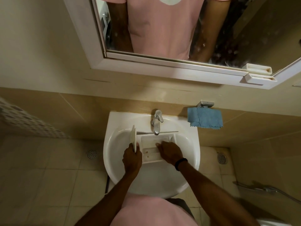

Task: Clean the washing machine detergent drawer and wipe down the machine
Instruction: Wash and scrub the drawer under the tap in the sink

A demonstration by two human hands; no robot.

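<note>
A white detergent drawer (pixel 151 144) lies across the bowl of a white sink (pixel 114 139), under the chrome tap (pixel 156 123). My left hand (pixel 132 158) grips the drawer's front panel at its left end. My right hand (pixel 170 153) rests inside the drawer's compartments, fingers pointing left onto the plastic; whether it holds anything I cannot tell. A blue cloth (pixel 204 119) hangs on a wall holder right of the sink. The washing machine itself is out of view.
A white-framed mirror (pixel 162 30) hangs above the sink. Floor drains sit left (pixel 92 154) and right (pixel 222 158) of the basin on the tiled floor. A chrome hose sprayer (pixel 267 190) lies at the lower right. A dotted curtain (pixel 24 121) is at the left.
</note>
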